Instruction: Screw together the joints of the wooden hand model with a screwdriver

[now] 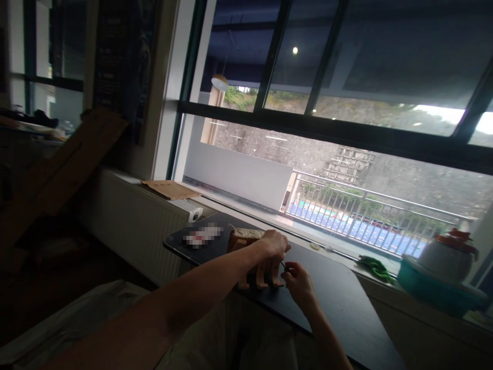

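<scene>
A brown, box-like piece [236, 237] with a pale, rough top rests on the dark table. Several brown strips with bent ends [262, 281] come down its near side, partly behind my left forearm. My left hand [275, 243] is closed over the piece's right end, its fingers curled around the edge. Just below and to the right, my right hand [299, 283] pinches a thin dark stick-like thing [284, 265] whose tip points up toward the piece. What kind of thing it is cannot be made out.
The black table [346, 308] stands against the window sill. A blurred pale item [202, 235] lies at its left end. A brown envelope [171, 189] lies on the radiator ledge. On the right sill are a green cloth [375, 268], a teal basin [435, 288] and a grey jug [447, 257].
</scene>
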A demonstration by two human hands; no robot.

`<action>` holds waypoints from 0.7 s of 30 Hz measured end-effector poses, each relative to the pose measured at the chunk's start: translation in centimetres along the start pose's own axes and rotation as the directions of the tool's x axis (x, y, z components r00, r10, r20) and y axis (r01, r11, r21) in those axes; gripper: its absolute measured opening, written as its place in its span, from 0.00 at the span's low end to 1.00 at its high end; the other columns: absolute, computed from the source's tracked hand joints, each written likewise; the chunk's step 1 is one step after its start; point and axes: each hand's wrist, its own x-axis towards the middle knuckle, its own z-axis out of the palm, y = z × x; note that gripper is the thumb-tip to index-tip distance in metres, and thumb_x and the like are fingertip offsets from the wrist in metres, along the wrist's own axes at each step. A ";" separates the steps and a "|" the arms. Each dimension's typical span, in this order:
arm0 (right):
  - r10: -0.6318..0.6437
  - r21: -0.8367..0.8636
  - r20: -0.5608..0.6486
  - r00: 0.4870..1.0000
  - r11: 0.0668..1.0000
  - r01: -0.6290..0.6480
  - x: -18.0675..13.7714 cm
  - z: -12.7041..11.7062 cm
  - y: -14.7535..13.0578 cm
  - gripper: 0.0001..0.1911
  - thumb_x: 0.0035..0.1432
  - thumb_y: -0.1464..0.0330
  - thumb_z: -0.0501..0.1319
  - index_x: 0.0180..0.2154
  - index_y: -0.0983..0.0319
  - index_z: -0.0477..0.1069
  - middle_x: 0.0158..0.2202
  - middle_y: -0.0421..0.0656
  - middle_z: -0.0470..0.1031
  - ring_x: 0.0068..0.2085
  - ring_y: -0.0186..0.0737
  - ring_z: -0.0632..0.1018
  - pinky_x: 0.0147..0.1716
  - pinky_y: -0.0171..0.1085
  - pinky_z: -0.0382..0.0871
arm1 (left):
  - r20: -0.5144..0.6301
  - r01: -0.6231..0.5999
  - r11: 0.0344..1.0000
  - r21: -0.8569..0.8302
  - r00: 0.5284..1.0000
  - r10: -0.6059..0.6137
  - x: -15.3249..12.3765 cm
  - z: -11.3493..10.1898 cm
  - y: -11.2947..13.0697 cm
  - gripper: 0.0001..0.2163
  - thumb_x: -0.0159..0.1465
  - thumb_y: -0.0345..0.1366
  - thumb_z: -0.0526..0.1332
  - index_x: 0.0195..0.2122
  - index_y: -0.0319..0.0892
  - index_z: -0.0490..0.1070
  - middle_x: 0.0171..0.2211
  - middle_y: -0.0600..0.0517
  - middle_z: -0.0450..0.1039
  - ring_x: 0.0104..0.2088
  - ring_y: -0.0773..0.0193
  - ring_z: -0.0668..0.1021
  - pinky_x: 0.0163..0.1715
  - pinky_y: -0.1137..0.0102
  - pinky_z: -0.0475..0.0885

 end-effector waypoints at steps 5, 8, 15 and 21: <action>-0.139 -0.117 0.001 0.990 0.984 0.138 -1.0 -0.8 -0.1 0.16 0.61 0.71 0.51 0.48 0.58 0.70 0.38 0.44 0.77 0.39 0.41 0.77 0.38 0.36 0.68 | -0.006 0.004 1.000 -0.003 1.000 -0.004 0.1 0.0 -0.1 0.12 0.65 0.39 0.58 0.47 0.38 0.69 0.46 0.46 0.72 0.44 0.59 0.75 0.44 0.58 0.72; -0.167 -0.164 0.006 0.986 0.973 0.166 -1.1 -1.0 -0.6 0.17 0.58 0.74 0.53 0.47 0.58 0.73 0.36 0.46 0.77 0.38 0.43 0.78 0.38 0.37 0.66 | 0.001 0.008 1.000 -0.010 1.000 -0.008 0.0 -0.1 -0.1 0.12 0.66 0.39 0.57 0.46 0.38 0.69 0.46 0.46 0.72 0.44 0.59 0.75 0.44 0.58 0.72; -0.027 -0.018 -0.024 0.999 0.999 0.027 -0.4 0.6 -0.6 0.14 0.64 0.65 0.54 0.48 0.60 0.70 0.40 0.43 0.75 0.39 0.39 0.76 0.38 0.39 0.70 | 0.016 0.018 0.999 -0.029 1.000 -0.017 -0.3 -0.4 0.1 0.12 0.65 0.38 0.58 0.47 0.38 0.69 0.47 0.46 0.71 0.44 0.59 0.75 0.44 0.58 0.72; 0.078 0.020 -0.018 0.997 0.997 -0.078 0.2 0.9 -0.3 0.16 0.62 0.62 0.57 0.48 0.64 0.67 0.44 0.44 0.72 0.39 0.37 0.75 0.37 0.41 0.73 | 0.010 0.007 1.000 -0.022 1.000 -0.007 -0.1 -0.2 -0.1 0.12 0.65 0.38 0.58 0.48 0.38 0.68 0.47 0.46 0.71 0.45 0.58 0.75 0.44 0.58 0.72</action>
